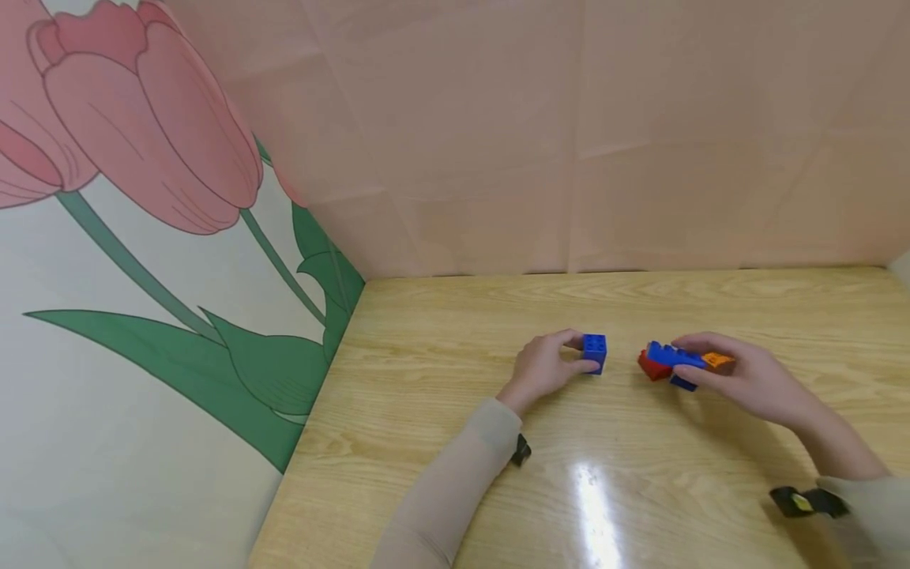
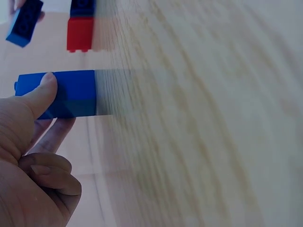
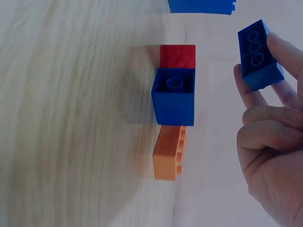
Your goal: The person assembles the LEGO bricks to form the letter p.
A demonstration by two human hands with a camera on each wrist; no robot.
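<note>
My left hand [image 1: 543, 367] pinches a tall blue block [image 1: 594, 354] between thumb and fingers; it stands upright with studs on top. In the left wrist view this block [image 2: 71, 92] meets the tabletop. To the right, my right hand [image 1: 757, 385] holds a longer blue brick [image 1: 668, 354] above the table. That brick [image 3: 260, 56] is tilted, its hollow underside with round tubes showing in the right wrist view. Below it on the table are a red brick [image 3: 177, 56], a smaller blue brick [image 3: 173, 104] and an orange brick [image 3: 165, 153] lying on its side.
The wood-grain table [image 1: 426, 348] ends at a pink cloth backdrop [image 1: 455, 158]. At the left rises a panel with printed tulips [image 1: 156, 118]. A dark wrist strap [image 1: 810, 502] sits by the right sleeve.
</note>
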